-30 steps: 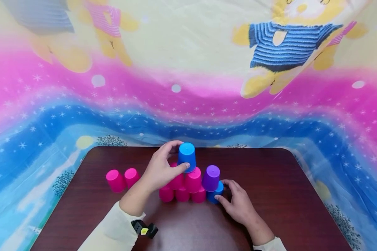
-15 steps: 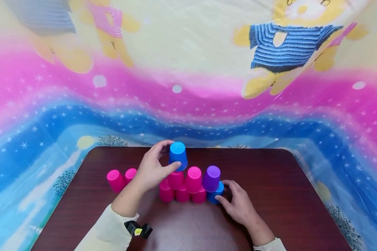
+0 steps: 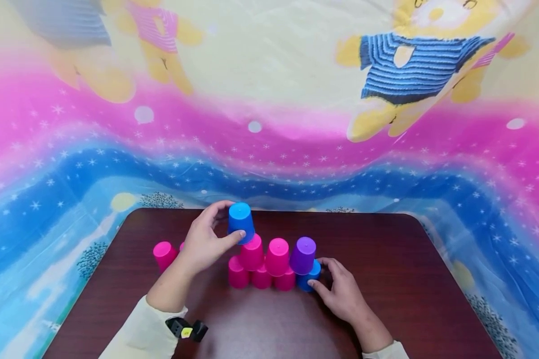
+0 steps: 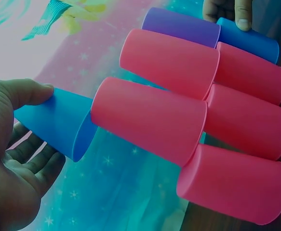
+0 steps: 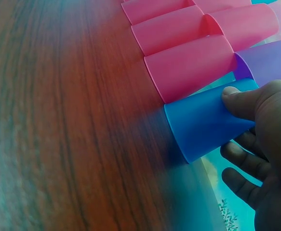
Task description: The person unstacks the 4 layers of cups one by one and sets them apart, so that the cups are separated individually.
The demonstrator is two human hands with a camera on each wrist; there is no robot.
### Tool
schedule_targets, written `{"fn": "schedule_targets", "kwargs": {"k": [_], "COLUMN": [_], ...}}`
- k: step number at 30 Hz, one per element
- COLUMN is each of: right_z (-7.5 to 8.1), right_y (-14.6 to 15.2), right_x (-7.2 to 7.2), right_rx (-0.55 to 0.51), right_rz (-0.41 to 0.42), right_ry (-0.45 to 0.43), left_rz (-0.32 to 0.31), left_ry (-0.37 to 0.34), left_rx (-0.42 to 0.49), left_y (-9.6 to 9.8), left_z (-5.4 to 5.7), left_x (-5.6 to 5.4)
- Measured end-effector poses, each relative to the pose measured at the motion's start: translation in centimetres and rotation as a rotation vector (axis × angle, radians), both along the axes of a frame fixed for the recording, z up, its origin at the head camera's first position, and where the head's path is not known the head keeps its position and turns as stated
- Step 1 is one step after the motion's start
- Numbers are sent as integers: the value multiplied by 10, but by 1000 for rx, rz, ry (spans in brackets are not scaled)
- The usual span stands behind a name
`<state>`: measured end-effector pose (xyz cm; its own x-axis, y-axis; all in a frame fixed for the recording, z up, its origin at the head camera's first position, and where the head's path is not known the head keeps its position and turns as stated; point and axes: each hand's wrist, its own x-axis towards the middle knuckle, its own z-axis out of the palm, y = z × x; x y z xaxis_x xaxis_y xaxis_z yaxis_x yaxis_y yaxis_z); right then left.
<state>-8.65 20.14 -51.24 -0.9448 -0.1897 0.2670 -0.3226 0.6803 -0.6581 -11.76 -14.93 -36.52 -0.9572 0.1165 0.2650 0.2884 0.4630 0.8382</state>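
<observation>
Holding raised blue cup (image 3: 241,223) in left hand (image 3: 203,243), thumb on near side, fingers round the far side. Got it mouth down in mid-air, just above and slightly left of upper left pink cup (image 3: 251,254). Overlapping that cup's top in head view, meeting its edge in left wrist view; can't tell contact from a narrow gap. Pinching bottom blue cup (image 3: 303,282) in right hand (image 3: 342,293), thumb pressed on near side, fingers behind, some loose below the cup edge in right wrist view. Standing mouth down on table (image 3: 260,326): bottom row, left to right, of left bottom pink cup (image 3: 238,274), middle bottom pink cup (image 3: 261,278), right bottom pink cup (image 3: 284,280), then bottom blue cup at right end. Stacked above, each bridging two below: upper left pink cup, upper middle pink cup (image 3: 277,258), purple cup (image 3: 303,257). Well apart on the left: loose pink cup (image 3: 163,255), plus partly hidden pink cup (image 3: 181,245) mostly behind left arm. Also in frame: pale sleeve (image 3: 139,331), black wrist device (image 3: 177,327) with yellow tag at left cuff. Behind table: backdrop cloth (image 3: 269,147) in pink and blue, printed with bears and snowflakes.
</observation>
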Motion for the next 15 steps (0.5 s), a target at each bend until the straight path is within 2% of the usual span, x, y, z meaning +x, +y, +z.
{"fn": "schedule_targets", "kwargs": {"k": [5,15], "right_z": [-2,0], "right_y": [0,1], "right_x": [0,0], "right_rx": [4,7], "right_rz": [4,2], "right_ry": [2,-6], "left_rz": [13,31], "left_ry": [4,-7], "left_rx": [-5,43], "left_y": [-6,-23], "left_z": [-1,-2], "left_x": [2,3]}}
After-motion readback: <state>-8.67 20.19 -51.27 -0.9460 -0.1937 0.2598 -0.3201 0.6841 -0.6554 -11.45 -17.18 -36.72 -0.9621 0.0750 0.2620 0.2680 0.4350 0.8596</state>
